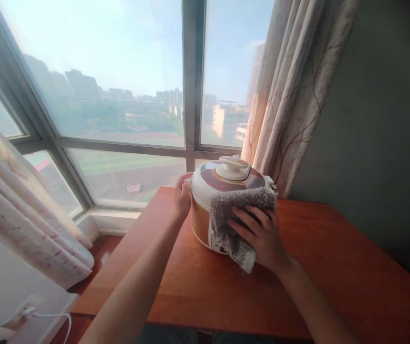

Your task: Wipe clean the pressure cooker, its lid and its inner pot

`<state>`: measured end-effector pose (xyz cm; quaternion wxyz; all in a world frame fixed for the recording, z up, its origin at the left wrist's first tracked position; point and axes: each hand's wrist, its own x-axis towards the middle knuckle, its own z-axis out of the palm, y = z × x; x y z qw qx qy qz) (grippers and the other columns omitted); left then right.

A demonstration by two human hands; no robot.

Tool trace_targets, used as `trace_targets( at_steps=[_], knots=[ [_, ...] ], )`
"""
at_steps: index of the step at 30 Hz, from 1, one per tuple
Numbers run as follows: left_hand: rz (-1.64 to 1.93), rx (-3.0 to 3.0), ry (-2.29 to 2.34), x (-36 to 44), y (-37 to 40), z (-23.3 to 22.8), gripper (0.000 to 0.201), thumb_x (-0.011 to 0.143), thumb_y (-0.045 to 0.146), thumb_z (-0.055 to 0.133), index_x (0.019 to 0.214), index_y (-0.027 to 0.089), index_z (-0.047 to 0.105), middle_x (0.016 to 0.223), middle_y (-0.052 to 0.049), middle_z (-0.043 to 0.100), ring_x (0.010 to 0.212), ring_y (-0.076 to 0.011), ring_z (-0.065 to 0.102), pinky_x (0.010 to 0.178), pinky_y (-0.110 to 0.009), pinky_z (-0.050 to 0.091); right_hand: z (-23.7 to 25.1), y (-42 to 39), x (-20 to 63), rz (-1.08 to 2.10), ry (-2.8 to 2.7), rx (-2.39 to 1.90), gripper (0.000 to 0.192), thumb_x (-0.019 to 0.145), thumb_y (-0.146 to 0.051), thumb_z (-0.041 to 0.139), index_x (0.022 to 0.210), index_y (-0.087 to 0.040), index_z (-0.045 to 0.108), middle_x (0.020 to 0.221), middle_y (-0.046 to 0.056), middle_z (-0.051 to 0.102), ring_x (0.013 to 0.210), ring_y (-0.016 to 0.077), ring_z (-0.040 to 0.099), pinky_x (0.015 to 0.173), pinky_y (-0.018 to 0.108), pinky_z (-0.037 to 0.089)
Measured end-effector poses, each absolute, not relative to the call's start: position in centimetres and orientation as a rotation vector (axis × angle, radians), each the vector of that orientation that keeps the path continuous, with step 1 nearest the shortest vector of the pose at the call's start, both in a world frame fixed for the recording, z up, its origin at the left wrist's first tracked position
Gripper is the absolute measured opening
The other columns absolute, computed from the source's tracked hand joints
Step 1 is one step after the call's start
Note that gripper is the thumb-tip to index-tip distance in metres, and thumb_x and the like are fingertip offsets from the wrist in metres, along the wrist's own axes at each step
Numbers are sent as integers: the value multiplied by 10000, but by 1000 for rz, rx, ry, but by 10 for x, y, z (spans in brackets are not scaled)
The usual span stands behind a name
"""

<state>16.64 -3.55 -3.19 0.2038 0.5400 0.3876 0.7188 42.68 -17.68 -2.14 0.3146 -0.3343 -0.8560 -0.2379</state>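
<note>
A white and gold rice cooker [199, 217] with its lid down stands on the wooden table [186, 291]. My left hand [182, 195] grips the handle on the cooker's left side, fingers wrapped round it. A grey-brown fluffy cloth [222, 215] lies against the cooker's front and the front edge of its lid, covering most of the front panel. Over the cloth, my right hand [262, 234] presses it flat to the cooker with fingers stretched and slightly spread. The cloth's lower corner hangs down near the table.
Behind the table are large windows [119, 95] with grey frames. Patterned curtains hang at the left [22, 215] and right [290, 95]. A dark wall [376, 134] borders the table's right side. At lower left, a white cable [56, 315] runs from a wall socket.
</note>
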Motion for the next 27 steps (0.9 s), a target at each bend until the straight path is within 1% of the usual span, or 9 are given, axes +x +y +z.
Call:
trace_targets(
  at_steps=[3,5,11,14,16,18,20,23,27],
  knots=[
    [1998,1505,1084,167,-37,-31,315,861,301,456,1022,167,691,1067,-81,706,1074,-264,618,966,-384,462,5,-161,419,-552,-2070,-862,517,893,-367,582,1402,-320,503,1531,31,444,1410,316,348,1140,552,209],
    [1997,1513,1078,168,-38,-30,316,862,301,456,1017,164,695,1068,-85,707,1075,-268,618,967,-388,461,9,-156,414,-513,-1978,-845,491,906,-353,544,1393,-314,504,1517,27,463,1420,303,355,1162,560,190],
    [2011,1522,1070,167,-38,-29,319,868,325,461,1014,165,696,1052,-84,705,1073,-267,618,967,-386,460,-27,-171,413,-654,-2184,-708,451,924,-361,531,1368,-287,545,1489,18,499,1457,311,284,1175,577,133],
    [1987,1534,1076,166,-38,-30,318,871,322,458,1025,171,691,1060,-82,704,1078,-269,616,969,-391,457,-56,-176,428,-786,-2498,-434,412,939,-243,498,1343,-268,574,1495,-21,489,1418,202,351,1118,397,296],
    [1968,1524,1084,166,-38,-30,318,872,305,450,1036,175,689,1068,-82,704,1079,-270,617,966,-397,459,-76,-176,444,-813,-2665,-269,438,914,-157,481,1336,-217,584,1513,-22,467,1335,133,445,948,275,422],
    [1965,1512,1086,166,-38,-30,317,865,285,446,1035,176,691,1085,-85,703,1077,-272,619,962,-400,461,-95,-173,462,-746,-2793,-172,470,881,-148,493,1342,-179,581,1503,-18,484,1239,122,526,804,262,469],
    [1967,1510,1077,166,-38,-30,316,856,271,446,1022,174,696,1109,-88,701,1075,-274,620,959,-402,464,-107,-168,482,-644,-2873,-139,497,868,-173,499,1360,-174,569,1473,-1,522,1173,139,572,762,284,481],
    [1973,1502,1070,167,-38,-30,318,850,262,447,1019,175,701,1100,-85,705,1073,-272,620,955,-400,469,-109,-161,508,-647,-2899,-129,478,883,-156,474,1345,-202,590,1427,9,570,1205,157,563,835,298,480],
    [1984,1491,1083,167,-38,-30,323,849,254,445,1031,182,702,1061,-74,710,1078,-267,618,961,-396,468,-86,-157,525,-853,-2805,-131,452,910,-121,461,1312,-255,618,1429,-18,567,1292,160,492,992,332,431]
  ],
)
